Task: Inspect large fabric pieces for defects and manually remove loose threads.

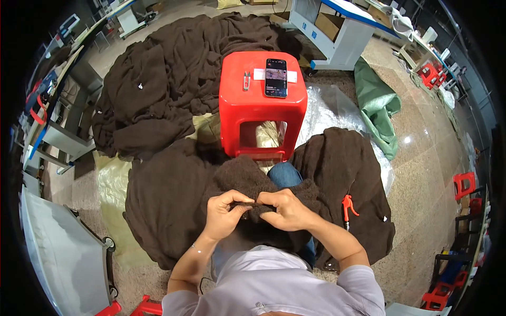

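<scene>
Head view: the dark brown fuzzy cloth (240,175), lying around the blue denim-clad knee (284,174), is pinched by the left hand (222,215) and right hand (287,210), both equally near, its gripped edge running crosswise between them.

Shows plain dark brown in the fabric (237,176) at near middle, in the left bundle (163,205), the right bundle (337,163) and the far heap (179,58), the last dotted with small white specks. Turns bright red on the stool (247,105) and on the trigger tool (347,205) to the right. Has black edging around the multicoloured screen of the phone (276,79), red with silvery grey on the snips (246,81). Runs green across the far-right sheet (375,105), pale yellow across the left plastic (113,195), blue at the denim knee (284,175), pale greyish lavender over the shirt (295,289), speckled beige over the floor (421,184).
</scene>
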Action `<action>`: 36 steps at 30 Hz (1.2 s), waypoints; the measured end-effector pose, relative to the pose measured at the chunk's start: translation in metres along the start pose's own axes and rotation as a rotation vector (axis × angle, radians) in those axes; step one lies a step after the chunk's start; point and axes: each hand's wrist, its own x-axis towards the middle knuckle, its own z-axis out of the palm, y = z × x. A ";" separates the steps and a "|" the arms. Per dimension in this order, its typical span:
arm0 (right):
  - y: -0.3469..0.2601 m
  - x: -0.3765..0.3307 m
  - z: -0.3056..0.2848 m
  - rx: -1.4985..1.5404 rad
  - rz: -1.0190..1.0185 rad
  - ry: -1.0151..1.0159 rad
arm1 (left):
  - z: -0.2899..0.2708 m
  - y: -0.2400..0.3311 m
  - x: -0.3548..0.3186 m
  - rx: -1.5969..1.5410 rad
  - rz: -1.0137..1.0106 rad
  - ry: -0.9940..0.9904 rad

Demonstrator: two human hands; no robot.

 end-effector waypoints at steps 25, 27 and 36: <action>0.000 -0.006 0.026 -0.065 -0.072 0.387 | 0.018 0.003 0.010 0.394 0.661 0.191; 0.000 -0.004 0.040 -0.262 -0.286 0.584 | 0.030 0.001 0.001 0.367 0.644 0.253; 0.025 0.003 0.045 -0.560 -0.392 0.730 | 0.041 -0.013 -0.001 -0.417 -0.022 0.354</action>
